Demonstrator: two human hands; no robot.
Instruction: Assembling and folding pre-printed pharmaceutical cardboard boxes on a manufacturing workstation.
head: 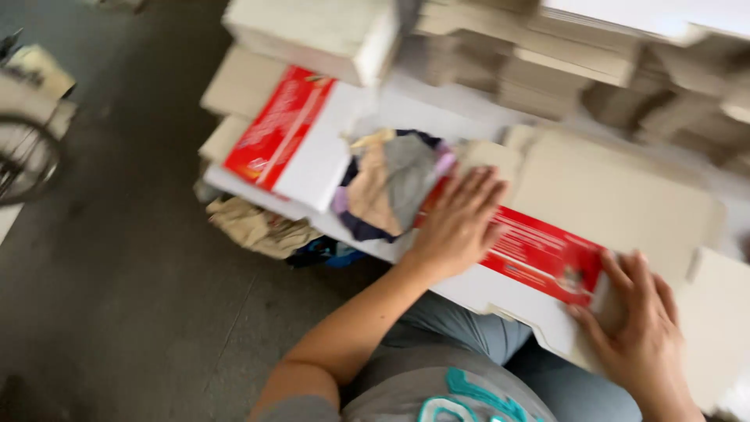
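Observation:
A flat, unfolded cardboard box blank (625, 203), brown inside with a red and white printed panel (539, 254), lies across my lap. My left hand (457, 223) presses flat on its left part, fingers spread, beside a bundle of mixed cloth scraps (391, 184). My right hand (637, 316) rests on the blank's right side, fingers on a fold near the red panel. Neither hand grips anything; the picture is motion-blurred.
Another red and white box blank (293, 137) lies to the left on stacked cardboard. Piles of folded brown blanks (547, 62) fill the back. Crumpled beige cloth (262, 227) lies on the dark floor (133, 258). A round wire frame (27, 156) is at the far left.

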